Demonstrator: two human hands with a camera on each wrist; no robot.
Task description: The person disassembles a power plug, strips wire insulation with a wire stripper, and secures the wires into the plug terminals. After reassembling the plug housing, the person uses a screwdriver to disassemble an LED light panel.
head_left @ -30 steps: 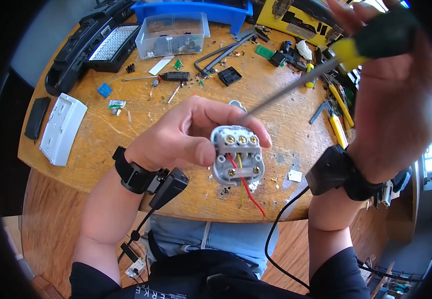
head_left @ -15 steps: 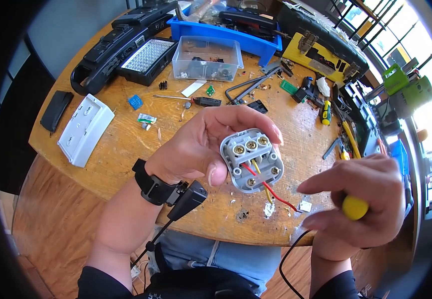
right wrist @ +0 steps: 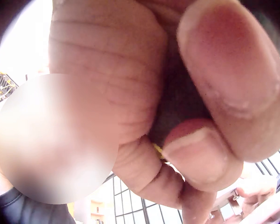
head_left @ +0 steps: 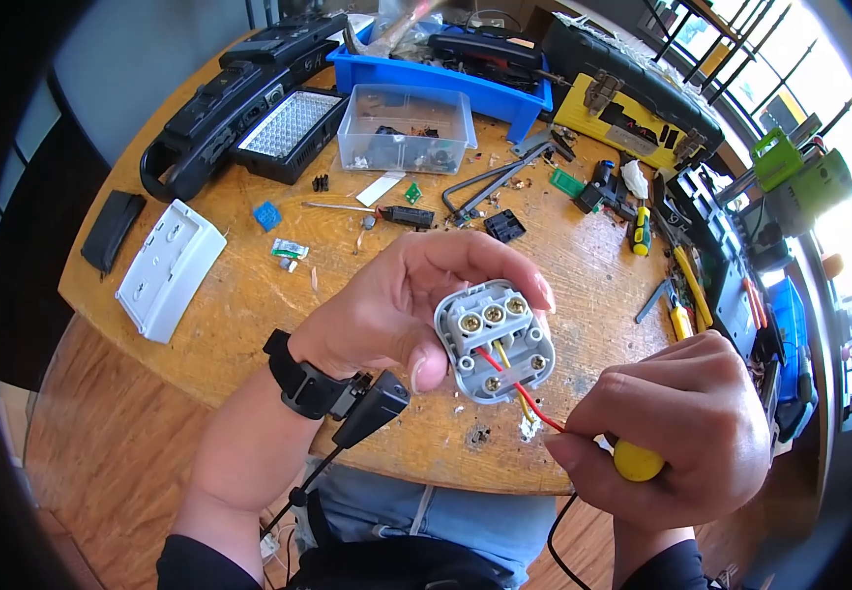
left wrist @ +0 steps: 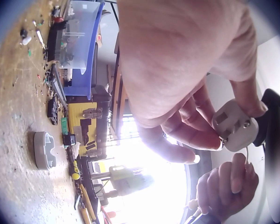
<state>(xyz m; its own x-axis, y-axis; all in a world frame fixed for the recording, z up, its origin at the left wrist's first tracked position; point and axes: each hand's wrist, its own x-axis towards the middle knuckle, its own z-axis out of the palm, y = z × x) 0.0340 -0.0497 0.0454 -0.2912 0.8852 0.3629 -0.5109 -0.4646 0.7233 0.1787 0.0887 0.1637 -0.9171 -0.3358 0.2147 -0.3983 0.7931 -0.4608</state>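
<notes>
In the head view my left hand (head_left: 372,305) holds a grey electrical socket body (head_left: 500,334) by its sides, thumb on the near side and fingers behind. Its wiring side faces up, showing three brass screw terminals. A red wire (head_left: 541,417) and a yellow wire (head_left: 524,403) run out under a clamp strip. My right hand (head_left: 676,433) pinches the red wire's end between thumb and forefinger. Curled in that palm is a screwdriver (head_left: 639,461), only its yellow end showing here. The left wrist view shows a slot in the socket's other face.
A grey socket cover (left wrist: 45,150) lies on the wooden table. Across the table are a clear plastic box (head_left: 406,128), a blue bin (head_left: 426,74), a yellow-fronted toolbox (head_left: 622,118) and a second screwdriver (head_left: 404,215). A white plastic housing (head_left: 170,270) stands at the left. Pliers and cutters lie right.
My right hand has come down from the terminals with the screwdriver, tucked it into the palm, then moved left and taken hold of the red wire. The left hand keeps its hold on the socket body.
</notes>
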